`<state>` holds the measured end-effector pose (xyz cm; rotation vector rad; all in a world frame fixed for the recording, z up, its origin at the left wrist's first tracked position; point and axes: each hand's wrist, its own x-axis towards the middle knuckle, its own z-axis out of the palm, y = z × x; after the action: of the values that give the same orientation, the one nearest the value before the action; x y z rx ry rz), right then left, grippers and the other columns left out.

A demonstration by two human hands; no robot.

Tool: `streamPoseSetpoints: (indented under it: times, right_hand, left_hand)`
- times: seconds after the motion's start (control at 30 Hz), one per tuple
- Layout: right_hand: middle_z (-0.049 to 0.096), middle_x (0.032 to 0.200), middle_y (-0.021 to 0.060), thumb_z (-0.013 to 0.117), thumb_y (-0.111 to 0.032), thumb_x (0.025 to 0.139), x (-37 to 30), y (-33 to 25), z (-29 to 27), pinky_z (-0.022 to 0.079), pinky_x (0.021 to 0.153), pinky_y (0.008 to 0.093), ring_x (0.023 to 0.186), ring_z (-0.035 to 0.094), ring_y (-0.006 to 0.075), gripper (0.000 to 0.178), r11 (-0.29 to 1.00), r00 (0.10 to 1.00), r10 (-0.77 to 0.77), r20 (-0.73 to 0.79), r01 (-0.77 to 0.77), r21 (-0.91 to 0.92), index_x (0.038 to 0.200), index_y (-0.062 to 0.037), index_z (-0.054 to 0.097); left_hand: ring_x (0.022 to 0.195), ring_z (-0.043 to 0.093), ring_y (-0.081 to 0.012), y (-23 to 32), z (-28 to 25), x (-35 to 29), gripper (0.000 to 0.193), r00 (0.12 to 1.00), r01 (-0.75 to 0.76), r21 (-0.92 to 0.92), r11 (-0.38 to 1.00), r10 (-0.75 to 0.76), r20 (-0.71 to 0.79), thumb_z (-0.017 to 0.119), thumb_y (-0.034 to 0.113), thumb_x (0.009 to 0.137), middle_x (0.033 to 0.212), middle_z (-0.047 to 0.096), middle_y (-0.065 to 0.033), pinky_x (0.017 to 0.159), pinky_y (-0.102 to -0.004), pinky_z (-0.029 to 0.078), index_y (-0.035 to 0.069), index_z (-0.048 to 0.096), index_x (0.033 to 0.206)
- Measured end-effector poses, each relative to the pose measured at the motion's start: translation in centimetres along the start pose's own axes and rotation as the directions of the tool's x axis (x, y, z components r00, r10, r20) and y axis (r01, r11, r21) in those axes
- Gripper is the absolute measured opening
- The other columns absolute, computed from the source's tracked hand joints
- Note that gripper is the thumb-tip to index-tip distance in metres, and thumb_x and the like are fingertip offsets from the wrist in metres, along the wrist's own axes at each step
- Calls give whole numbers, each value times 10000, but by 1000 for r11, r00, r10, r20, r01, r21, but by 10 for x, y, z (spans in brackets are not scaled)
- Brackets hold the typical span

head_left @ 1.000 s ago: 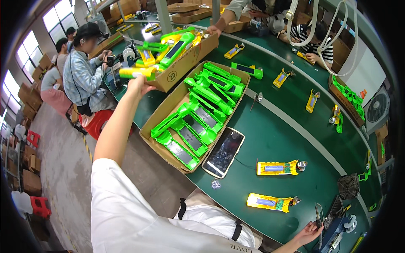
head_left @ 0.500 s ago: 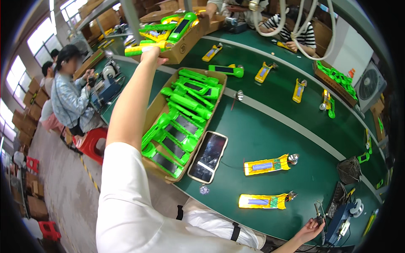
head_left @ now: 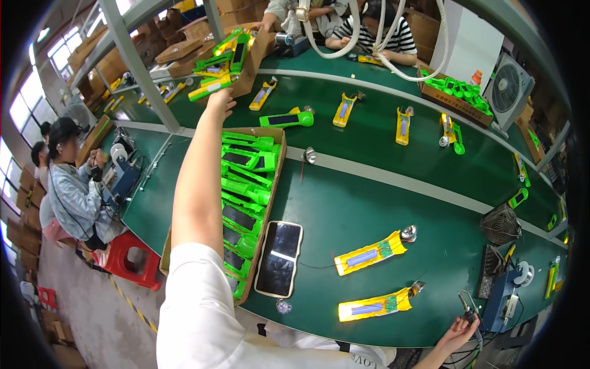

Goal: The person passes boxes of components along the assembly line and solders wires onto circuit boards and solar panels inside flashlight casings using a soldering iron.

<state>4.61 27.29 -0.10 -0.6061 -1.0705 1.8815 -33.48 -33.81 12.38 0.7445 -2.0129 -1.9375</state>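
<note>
- Head view: the left hand (head_left: 219, 101) reaches far out toward twelve o'clock, its grip closed on a green and yellow flashlight (head_left: 210, 86).
- The flashlight's long axis runs roughly nine to three o'clock, tipped up at its right end, just at the near edge of a raised cardboard box (head_left: 251, 61) heaped with similar pieces.
- Below the arm, an open tray box (head_left: 278, 161) of green flashlight shells lies on the green counter (head_left: 381, 203).
- A dark phone (head_left: 279, 258) lies at the tray's five o'clock.
- The right hand (head_left: 458, 335), at five o'clock, touches a soldering tool (head_left: 470, 313); whether its grip is closed I cannot tell.
- Two yellow flashlight halves (head_left: 369, 255) lie between, nearer the right hand.
</note>
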Motion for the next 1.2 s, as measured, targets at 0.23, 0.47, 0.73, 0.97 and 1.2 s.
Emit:
streamPoseSetpoints:
  times: [0.23, 0.47, 0.73, 0.97, 1.2]
  right_hand:
    - [311, 568, -19, 400, -228, 867, 2, 5, 11, 368, 582, 207, 504, 325, 57, 239, 1000, 996, 14, 88, -14, -2, 944, -12, 466]
    - [307, 563, -19, 406, -232, 864, 7, 8, 0, 369, 575, 206, 509, 328, 59, 240, 999, 998, 31, 46, -32, 18, 938, -13, 470]
    - [288, 531, -28, 391, -231, 870, 6, 13, -8, 347, 571, 206, 477, 290, 57, 257, 997, 992, 30, 126, -39, 64, 984, -14, 464]
    - [280, 541, -34, 414, -201, 839, 13, 19, -6, 362, 648, 240, 507, 295, 62, 212, 979, 978, 94, 188, -125, 159, 954, -33, 474]
    - [324, 560, -22, 383, -189, 855, -3, 28, 21, 357, 632, 261, 509, 320, 65, 200, 973, 958, 136, 253, -177, 148, 911, -20, 475]
  left_hand:
    - [1078, 426, -227, 3, -23, -3, 460, 995, 98, 85, 992, -94, -45, 432, 256, 811, 1260, 345, -100, 936, -399, 255, 152, 315, 1244]
    - [990, 483, -210, -6, -35, -10, 418, 992, 127, 187, 974, -127, -14, 465, 250, 792, 1158, 434, -64, 867, -397, 322, 106, 384, 1176]
    - [894, 525, -160, -1, -33, -115, 263, 907, -420, 368, 830, 388, 160, 487, 114, 784, 1022, 524, -66, 774, -259, 396, 19, 484, 1030]
    - [897, 505, -189, -48, -5, -314, 188, 743, -634, 370, 679, 399, 538, 522, 60, 724, 926, 550, -87, 797, -280, 371, -4, 519, 901]
    - [876, 513, -273, -119, 23, -410, 242, 697, -606, 226, 763, 372, 614, 568, 14, 603, 919, 561, -126, 787, -353, 379, 4, 539, 844]
